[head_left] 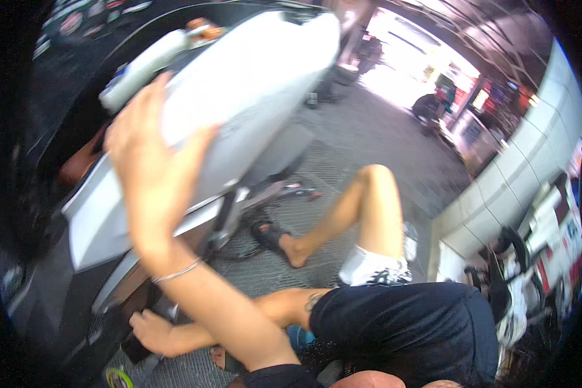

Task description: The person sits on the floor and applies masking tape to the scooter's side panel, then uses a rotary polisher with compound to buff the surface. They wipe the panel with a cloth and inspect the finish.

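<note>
White panel (pixel 252 77) at upper left has the left hand (pixel 150 158) spread open against it; the right hand (pixel 154 332), lower left, curls, whether gripping I can't tell.

The large white panel (pixel 258 84) has a long shape and a smooth, pale surface. It is slanted, from lower left to upper right in the head view, with a broad, rounded upper end.

The blurred left hand (pixel 154 152) spread over a long white panel (pixel 255 90), a bracelet (pixel 178 271) around its wrist. Below, the right hand (pixel 154 333) curled, its grip unclear. A white bottle (pixel 145 70) lay beside the panel; 1 person (pixel 427 108) crouched farther off.
</note>
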Tool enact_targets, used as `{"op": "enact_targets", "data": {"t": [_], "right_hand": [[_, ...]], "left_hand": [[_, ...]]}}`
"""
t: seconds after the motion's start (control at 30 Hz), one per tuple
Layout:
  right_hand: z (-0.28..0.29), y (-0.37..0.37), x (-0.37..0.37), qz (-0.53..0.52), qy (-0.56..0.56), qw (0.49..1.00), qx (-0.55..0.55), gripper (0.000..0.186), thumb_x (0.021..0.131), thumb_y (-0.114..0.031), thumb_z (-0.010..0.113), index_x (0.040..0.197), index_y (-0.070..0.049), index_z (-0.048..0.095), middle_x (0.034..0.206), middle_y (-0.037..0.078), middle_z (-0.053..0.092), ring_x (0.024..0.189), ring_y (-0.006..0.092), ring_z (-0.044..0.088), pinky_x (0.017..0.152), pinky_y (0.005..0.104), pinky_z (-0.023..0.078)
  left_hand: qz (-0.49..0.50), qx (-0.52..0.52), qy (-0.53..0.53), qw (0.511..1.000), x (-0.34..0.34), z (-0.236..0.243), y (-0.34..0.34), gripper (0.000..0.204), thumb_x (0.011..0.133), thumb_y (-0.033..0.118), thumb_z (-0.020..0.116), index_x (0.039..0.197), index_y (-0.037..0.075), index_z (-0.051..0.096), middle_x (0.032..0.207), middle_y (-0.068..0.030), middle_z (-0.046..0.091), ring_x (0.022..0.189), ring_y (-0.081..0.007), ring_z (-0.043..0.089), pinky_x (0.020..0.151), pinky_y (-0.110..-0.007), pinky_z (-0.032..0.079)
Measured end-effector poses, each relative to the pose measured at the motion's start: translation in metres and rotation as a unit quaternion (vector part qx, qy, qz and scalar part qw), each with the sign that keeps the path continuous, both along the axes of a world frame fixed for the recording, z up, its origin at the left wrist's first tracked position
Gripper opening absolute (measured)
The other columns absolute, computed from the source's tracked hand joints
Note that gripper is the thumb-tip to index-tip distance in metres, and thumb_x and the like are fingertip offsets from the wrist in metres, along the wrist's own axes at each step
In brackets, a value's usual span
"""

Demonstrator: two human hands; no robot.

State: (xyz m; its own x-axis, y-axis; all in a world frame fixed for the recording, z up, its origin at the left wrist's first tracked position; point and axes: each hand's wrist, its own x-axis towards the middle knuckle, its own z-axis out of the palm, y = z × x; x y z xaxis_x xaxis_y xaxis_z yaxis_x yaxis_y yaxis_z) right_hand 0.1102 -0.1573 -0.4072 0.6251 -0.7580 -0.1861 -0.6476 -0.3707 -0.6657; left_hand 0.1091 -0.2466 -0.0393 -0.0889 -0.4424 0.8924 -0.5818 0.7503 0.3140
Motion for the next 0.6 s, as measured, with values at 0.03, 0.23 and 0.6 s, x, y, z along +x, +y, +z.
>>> {"op": "enact_targets", "data": {"t": [0.03, 0.23, 0.6], "right_hand": [[0.0, 0.0, -0.002, 0.002, -0.01, 1.0, 0.023, 0.036, 0.102, -0.016, 0.059, 0.125, 0.006, 0.043, 0.102, 0.026, 0.067, 0.077, 0.0323, 0.071, 0.064, 0.0441, 0.058], [-0.001, 0.03, -0.019, -0.027, -0.066, 0.986, 0.148, 0.045, 0.103, -0.016, 0.058, 0.136, 0.006, 0.036, 0.106, 0.028, 0.067, 0.077, 0.0321, 0.073, 0.063, 0.0442, 0.061], [0.001, 0.115, -0.115, -0.158, -0.143, 0.876, 0.432, 0.065, 0.104, -0.015, 0.056, 0.156, 0.007, 0.025, 0.114, 0.031, 0.067, 0.077, 0.0317, 0.076, 0.061, 0.0443, 0.065]], "left_hand": [[0.026, -0.001, -0.007, 1.0, 0.009, 0.0, -0.002, 0.072, 0.081, 0.036, 0.081, 0.143, 0.006, 0.058, 0.138, -0.0187, 0.062, 0.129, -0.0366, 0.055, 0.115, -0.049, 0.033], [0.037, 0.065, 0.01, 0.997, 0.007, 0.003, 0.006, 0.072, 0.083, 0.046, 0.079, 0.145, 0.012, 0.06, 0.144, -0.0165, 0.059, 0.139, -0.0336, 0.049, 0.118, -0.049, 0.036], [0.049, 0.065, -0.005, 0.997, -0.002, -0.005, -0.002, 0.072, 0.085, 0.05, 0.077, 0.147, 0.019, 0.059, 0.148, -0.0131, 0.057, 0.142, -0.0332, 0.047, 0.118, -0.05, 0.037]]}}
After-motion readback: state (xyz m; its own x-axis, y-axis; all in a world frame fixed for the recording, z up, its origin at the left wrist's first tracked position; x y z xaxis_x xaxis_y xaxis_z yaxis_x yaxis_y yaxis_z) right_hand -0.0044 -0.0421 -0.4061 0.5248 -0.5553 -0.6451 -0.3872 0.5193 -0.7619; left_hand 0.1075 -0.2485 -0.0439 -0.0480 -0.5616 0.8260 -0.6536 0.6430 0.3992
